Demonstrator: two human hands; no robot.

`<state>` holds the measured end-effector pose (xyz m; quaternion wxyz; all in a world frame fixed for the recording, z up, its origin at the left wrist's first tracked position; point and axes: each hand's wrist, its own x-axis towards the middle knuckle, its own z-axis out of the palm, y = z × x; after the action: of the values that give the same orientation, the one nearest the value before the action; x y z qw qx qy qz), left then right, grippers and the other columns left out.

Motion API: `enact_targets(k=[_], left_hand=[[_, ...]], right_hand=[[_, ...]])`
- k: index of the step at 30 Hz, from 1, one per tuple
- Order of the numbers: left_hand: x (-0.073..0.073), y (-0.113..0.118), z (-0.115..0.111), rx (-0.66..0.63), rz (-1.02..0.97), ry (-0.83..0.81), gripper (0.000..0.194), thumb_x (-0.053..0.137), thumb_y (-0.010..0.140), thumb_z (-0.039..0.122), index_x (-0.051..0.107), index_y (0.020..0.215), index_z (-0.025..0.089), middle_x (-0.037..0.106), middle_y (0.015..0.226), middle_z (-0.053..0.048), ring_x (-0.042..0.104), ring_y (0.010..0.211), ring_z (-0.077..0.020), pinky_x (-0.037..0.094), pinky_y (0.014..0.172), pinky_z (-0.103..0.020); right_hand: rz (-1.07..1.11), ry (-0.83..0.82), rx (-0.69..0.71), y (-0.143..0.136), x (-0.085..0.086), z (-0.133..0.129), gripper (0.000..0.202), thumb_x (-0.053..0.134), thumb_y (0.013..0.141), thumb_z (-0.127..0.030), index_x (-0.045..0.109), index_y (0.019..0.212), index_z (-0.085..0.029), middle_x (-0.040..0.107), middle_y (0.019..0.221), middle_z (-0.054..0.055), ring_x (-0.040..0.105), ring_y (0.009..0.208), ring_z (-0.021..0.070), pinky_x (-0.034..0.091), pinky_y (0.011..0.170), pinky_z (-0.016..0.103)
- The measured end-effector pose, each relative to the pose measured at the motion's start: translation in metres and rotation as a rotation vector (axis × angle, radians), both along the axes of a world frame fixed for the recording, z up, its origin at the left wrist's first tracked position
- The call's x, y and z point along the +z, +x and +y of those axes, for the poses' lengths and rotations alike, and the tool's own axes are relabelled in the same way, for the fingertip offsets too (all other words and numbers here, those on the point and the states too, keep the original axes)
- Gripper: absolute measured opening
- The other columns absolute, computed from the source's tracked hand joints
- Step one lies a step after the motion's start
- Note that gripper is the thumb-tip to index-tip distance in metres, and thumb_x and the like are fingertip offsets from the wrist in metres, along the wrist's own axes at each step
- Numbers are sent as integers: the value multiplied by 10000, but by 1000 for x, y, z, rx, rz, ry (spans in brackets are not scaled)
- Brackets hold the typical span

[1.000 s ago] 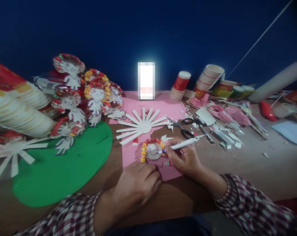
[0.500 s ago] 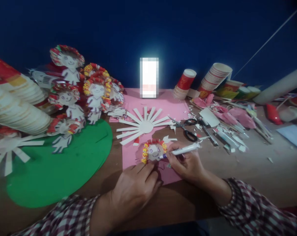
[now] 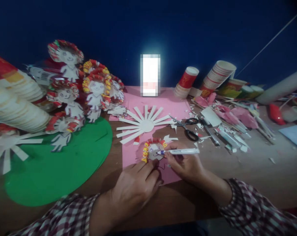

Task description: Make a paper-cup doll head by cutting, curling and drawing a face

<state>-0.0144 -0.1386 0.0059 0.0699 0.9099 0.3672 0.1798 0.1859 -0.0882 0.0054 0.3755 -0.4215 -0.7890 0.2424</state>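
A paper doll [image 3: 152,154] with a drawn smiling face and curled red-and-yellow paper hair lies on pink paper [image 3: 128,164]. My left hand [image 3: 138,183] has its fingers pressed together over the doll's lower part, hiding most of the body. In my right hand [image 3: 188,165] is a white marker [image 3: 181,151], gripped between thumb and fingers and held almost level. Its purple tip end points left, over the right side of the doll's face; whether it touches the paper I cannot tell. Just beyond lies a cup cut into flat white strips [image 3: 146,126].
Scissors [image 3: 188,126] lie right of the strips, among paper scraps and a cutter [image 3: 209,131]. Paper cups [image 3: 218,77] stand stacked behind. Finished-looking dolls [image 3: 95,90] lean together at left, beside a green sheet [image 3: 57,173] and more stacked cups [image 3: 18,108]. A bright blurred screen [image 3: 150,75] stands at the back.
The marker has tipped to a more level position, and its tip has shifted slightly up over the face. My left hand stays on the doll. The whole view has shifted a little.
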Motion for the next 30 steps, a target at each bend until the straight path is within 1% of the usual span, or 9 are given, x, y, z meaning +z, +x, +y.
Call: enact_targets(k=[5, 8, 12, 14, 15, 20, 24, 27, 30], left_hand=[[2, 2, 1, 1, -9, 26, 174, 488, 913, 266, 625, 945, 162, 667, 963, -91, 637, 838, -237, 580, 660, -393], [3, 2, 0, 8, -7, 36, 151, 512, 899, 260, 626, 920, 163, 669, 954, -84, 636, 792, -228, 578, 623, -380], [5, 2, 0, 13, -12, 41, 148, 508, 899, 254, 626, 898, 164, 671, 911, -78, 636, 778, -227, 577, 619, -379], [5, 2, 0, 16, -26, 44, 162, 503, 904, 268, 625, 896, 162, 674, 925, -83, 641, 785, -226, 578, 626, -378], [5, 2, 1, 18, -32, 46, 168, 500, 906, 274, 624, 892, 162, 675, 944, -86, 644, 785, -224, 578, 627, -376], [4, 3, 1, 20, -38, 53, 174, 479, 915, 280, 608, 869, 173, 673, 955, -77, 649, 755, -212, 569, 604, -362], [1, 1, 0, 11, -17, 50, 162, 456, 924, 270, 587, 890, 181, 662, 939, -71, 638, 713, -203, 556, 564, -352], [0, 0, -2, 9, 1, 49, 142, 466, 922, 268, 577, 925, 180, 654, 986, -81, 639, 722, -204, 557, 566, -353], [1, 0, -2, 18, 19, 47, 139, 475, 917, 265, 580, 939, 177, 651, 1009, -88, 637, 711, -205, 554, 560, -354]], right_hand=[[-39, 4, 1, -1, 3, 2, 50, 529, 867, -205, 579, 860, -199, 649, 748, 26, 604, 673, 151, 470, 627, 267], [-42, -32, -28, -2, 8, 1, 88, 497, 899, -220, 565, 847, -198, 616, 708, 13, 571, 616, 134, 457, 593, 257], [57, -69, -35, -1, 7, 0, 116, 480, 920, -229, 573, 979, -193, 649, 832, 45, 615, 735, 166, 501, 672, 296], [99, -52, -23, 0, 5, -1, 125, 497, 914, -230, 585, 998, -204, 657, 876, 52, 629, 788, 183, 516, 704, 318], [106, -50, -19, 0, 3, -1, 119, 510, 906, -226, 588, 995, -211, 656, 872, 48, 630, 781, 183, 520, 696, 317], [125, -91, -65, -2, 1, -3, 134, 566, 854, -193, 571, 986, -213, 633, 833, 33, 586, 659, 140, 489, 575, 252], [115, -117, -90, -3, 4, -4, 112, 535, 857, -189, 557, 966, -202, 605, 744, 6, 534, 546, 106, 441, 489, 220], [121, -100, -110, -3, 5, -4, 107, 543, 853, -191, 538, 959, -204, 580, 717, -9, 510, 505, 93, 422, 464, 211], [80, -77, -102, -3, 6, -3, 57, 551, 850, -188, 543, 905, -203, 548, 664, -26, 474, 478, 87, 391, 444, 209]])
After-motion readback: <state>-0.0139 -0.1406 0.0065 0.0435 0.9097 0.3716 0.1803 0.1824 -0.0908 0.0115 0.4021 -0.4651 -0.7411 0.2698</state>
